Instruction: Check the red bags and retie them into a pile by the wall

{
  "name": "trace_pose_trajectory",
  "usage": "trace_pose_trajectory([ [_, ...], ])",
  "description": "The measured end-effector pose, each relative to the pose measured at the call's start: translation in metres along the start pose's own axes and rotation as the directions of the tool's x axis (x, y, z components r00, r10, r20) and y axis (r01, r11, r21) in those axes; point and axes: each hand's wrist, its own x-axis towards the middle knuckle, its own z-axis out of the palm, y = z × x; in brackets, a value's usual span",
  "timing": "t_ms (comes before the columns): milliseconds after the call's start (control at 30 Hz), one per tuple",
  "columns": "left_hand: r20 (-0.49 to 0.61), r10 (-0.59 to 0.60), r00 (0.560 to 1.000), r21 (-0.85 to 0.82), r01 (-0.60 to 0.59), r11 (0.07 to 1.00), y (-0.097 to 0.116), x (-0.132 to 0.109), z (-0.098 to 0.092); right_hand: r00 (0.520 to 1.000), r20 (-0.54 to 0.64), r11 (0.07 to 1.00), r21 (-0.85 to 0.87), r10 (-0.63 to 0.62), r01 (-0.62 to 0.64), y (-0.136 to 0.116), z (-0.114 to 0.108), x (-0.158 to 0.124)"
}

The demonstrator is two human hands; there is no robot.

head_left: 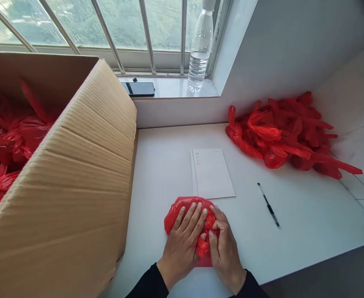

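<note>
A red plastic bag (182, 207), bundled up around something I cannot make out, lies on the white table in front of me. My left hand (184, 240) is flat on its left part, fingers stretched out and pressing down. On the right side, my right hand (225, 244) grips a gathered, crumpled part of the same bag with curled fingers. Just beyond the bag is a white paper pad (214, 171) with small marks in its top corners. A black pen (268, 206) rests on the table to the right.
At left stands a large open cardboard box (85, 178) with red plastic bags (20, 136) inside. A heap of red bags (281, 132) lies against the wall at back right. On the windowsill are a phone (140, 89) and a water bottle (198, 58), before metal bars (147, 37).
</note>
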Motion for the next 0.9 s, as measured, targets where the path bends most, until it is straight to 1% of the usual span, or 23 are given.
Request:
trace_pose_trajectory([
  [100, 0.006, 0.000, 1.000, 0.015, 0.000, 1.000, 0.005, 0.002, 0.003, 1.000, 0.005, 0.999, -0.044, -0.006, 0.006, 0.008, 0.002, -0.001],
  [233, 0.023, -0.010, 1.000, 0.009, 0.010, 1.000, 0.007, 0.007, 0.005, 1.000, 0.010, 0.996, -0.084, 0.001, -0.001, 0.012, 0.002, 0.002],
  [600, 0.068, -0.032, 0.997, -0.039, 0.035, 0.999, 0.007, 0.006, 0.015, 0.996, 0.063, 0.992, -0.108, 0.067, -0.060, 0.013, 0.004, 0.004],
  [900, 0.070, -0.049, 0.996, -0.100, 0.056, 0.993, 0.008, 0.007, 0.014, 0.994, 0.081, 0.986, -0.160, 0.070, -0.056, 0.018, 0.007, 0.002],
])
